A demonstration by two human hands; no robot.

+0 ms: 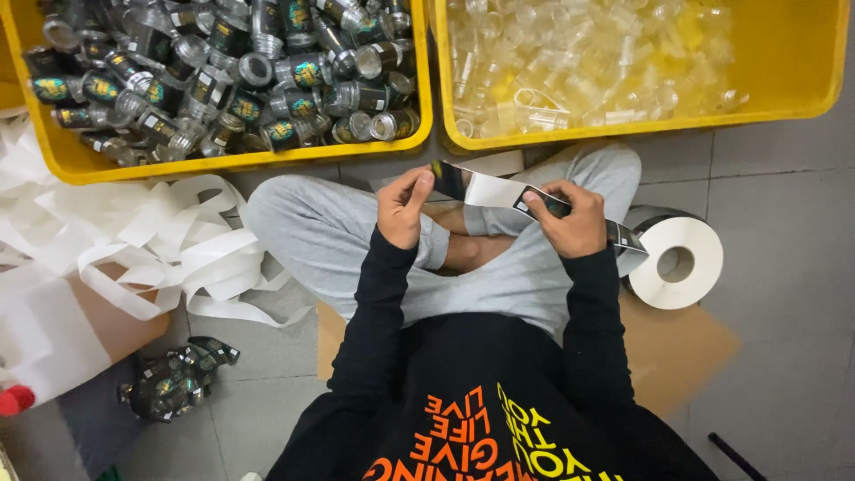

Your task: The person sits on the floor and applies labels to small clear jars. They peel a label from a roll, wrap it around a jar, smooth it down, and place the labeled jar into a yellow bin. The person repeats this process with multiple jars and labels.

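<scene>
A: Hands at work on a label strip. What does each one grip?

B: The left hand (pixel 403 207) pinches the free end of the label strip (pixel 495 190) between thumb and forefinger, with the dark sticker just beyond its fingertips. The right hand (pixel 568 218) is closed on the same strip further along, fingers curled over its dark printed part.

A: Where does the strip run from there?

B: Past the right hand's knuckles it leads down to the white label roll (pixel 683 261), which lies on the floor just outside that hand.

A: What lies ahead of the fingers?

B: Two yellow crates: beyond the left fingertips, the crate of labelled vials (pixel 426 80); beyond the right fingertips, the crate of clear vials (pixel 802 80).

A: And to the sides?

B: Well outside the left hand, a heap of white backing tape (pixel 169 245); nearer the person's body on that side, a small pile of labelled vials (pixel 174 381).
</scene>
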